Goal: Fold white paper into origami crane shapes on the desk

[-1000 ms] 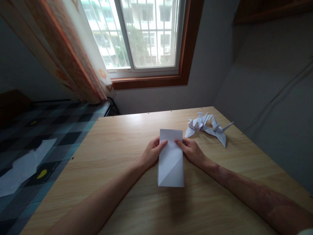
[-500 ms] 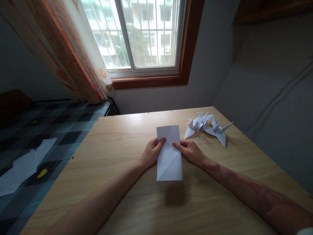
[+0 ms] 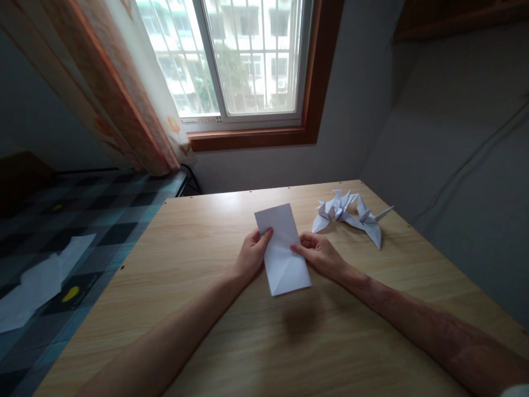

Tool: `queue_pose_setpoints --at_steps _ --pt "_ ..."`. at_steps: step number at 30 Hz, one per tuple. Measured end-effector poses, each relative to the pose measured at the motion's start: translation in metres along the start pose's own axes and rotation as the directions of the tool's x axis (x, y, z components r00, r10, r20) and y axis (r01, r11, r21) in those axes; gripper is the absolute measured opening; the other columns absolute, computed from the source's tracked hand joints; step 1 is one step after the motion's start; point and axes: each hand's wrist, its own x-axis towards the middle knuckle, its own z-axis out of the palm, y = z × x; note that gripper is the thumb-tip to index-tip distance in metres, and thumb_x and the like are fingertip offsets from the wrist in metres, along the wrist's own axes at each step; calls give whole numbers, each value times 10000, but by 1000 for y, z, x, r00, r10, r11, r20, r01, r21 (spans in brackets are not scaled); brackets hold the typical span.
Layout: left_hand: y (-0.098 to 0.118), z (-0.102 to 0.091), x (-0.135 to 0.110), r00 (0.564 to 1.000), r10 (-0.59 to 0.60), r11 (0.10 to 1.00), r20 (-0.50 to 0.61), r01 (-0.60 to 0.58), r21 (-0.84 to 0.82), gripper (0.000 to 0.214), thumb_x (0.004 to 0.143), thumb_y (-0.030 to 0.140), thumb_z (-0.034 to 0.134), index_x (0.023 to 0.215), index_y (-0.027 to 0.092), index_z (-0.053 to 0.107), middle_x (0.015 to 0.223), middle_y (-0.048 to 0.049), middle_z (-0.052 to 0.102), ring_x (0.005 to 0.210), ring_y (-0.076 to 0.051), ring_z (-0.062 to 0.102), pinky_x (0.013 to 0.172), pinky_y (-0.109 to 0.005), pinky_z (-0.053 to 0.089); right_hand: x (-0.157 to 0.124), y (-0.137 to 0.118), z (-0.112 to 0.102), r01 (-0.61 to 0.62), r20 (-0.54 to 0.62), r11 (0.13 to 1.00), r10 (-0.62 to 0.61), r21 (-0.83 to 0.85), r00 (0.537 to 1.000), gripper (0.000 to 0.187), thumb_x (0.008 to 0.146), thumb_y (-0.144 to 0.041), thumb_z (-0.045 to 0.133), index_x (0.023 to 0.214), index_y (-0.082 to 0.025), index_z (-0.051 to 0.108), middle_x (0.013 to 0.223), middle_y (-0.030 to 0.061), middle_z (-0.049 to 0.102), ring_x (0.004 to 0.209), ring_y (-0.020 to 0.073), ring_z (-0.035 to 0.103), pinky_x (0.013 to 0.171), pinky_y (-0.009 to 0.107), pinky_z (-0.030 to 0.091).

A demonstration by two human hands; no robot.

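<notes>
A folded sheet of white paper [image 3: 283, 242] is held up above the wooden table, its long sides tilted so the top leans left. A diagonal crease crosses its lower part. My left hand [image 3: 253, 251] pinches the left edge, thumb on the front face and the other fingers behind. On the right edge, my right hand [image 3: 318, 251] grips the paper the same way, its thumb on the front and its fingers curled. Just beyond my right hand lie several folded paper cranes [image 3: 336, 208], bunched together on the table.
The wooden table [image 3: 198, 242] reaches toward the wall under a barred window [image 3: 256, 60]. At left is a bed with a checked cover [image 3: 119, 193], on which loose white paper [image 3: 41, 281] lies. An orange-patterned curtain [image 3: 136, 110] hangs beside the window.
The paper was upright and has turned, its top swinging left and its lower end rising slightly. Both hands keep hold of it; the left has shifted a little left.
</notes>
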Motion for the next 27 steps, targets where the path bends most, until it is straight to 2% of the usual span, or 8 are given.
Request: queue_pose_setpoints --at_steps 7,11,15,19,24,27 --pt "-3 -4 3 991 48 998 -121 -44 42 564 814 634 859 1040 133 733 927 -102 813 766 -256 753 695 -358 614 0 -6 1 32 67 997 -27 -71 997 369 853 -500 890 1061 -217 775 958 46 791 864 227 721 793 331 577" --pt "-3 -4 5 990 52 998 -133 -54 -11 583 798 614 879 1085 128 735 961 -118 819 818 -271 767 752 -381 634 0 -5 -1 30 97 998 -25 -50 995 367 900 -500 845 1109 -216 746 993 47 765 936 235 709 844 340 566" --pt "-2 -6 8 981 59 996 -185 -70 -52 583 778 610 895 1069 132 732 986 -113 818 797 -248 753 747 -367 625 -2 -9 -1 47 131 993 -33 -105 991 351 923 -476 819 1147 -220 732 927 23 713 889 215 665 826 328 554" --pt "0 -11 9 951 123 992 -282 -117 41 584 789 658 864 1023 142 721 923 -79 796 738 -214 710 685 -323 581 -5 -16 0 94 166 970 -57 -225 985 318 906 -407 836 1138 -213 739 845 -4 659 808 184 610 792 307 527" --pt "3 -14 8 917 194 978 -350 -153 141 602 810 708 814 999 146 710 894 -68 771 726 -196 672 660 -297 551 -5 -17 -1 101 173 968 -61 -231 983 334 921 -426 816 1162 -210 735 848 -8 640 846 185 621 875 342 541" --pt "3 -15 8 885 229 967 -406 -161 195 602 819 718 787 989 146 704 880 -67 761 714 -192 658 640 -289 533 -5 -14 -2 97 220 965 -42 -245 975 361 944 -421 796 1210 -197 699 831 -10 663 815 174 633 854 332 529"
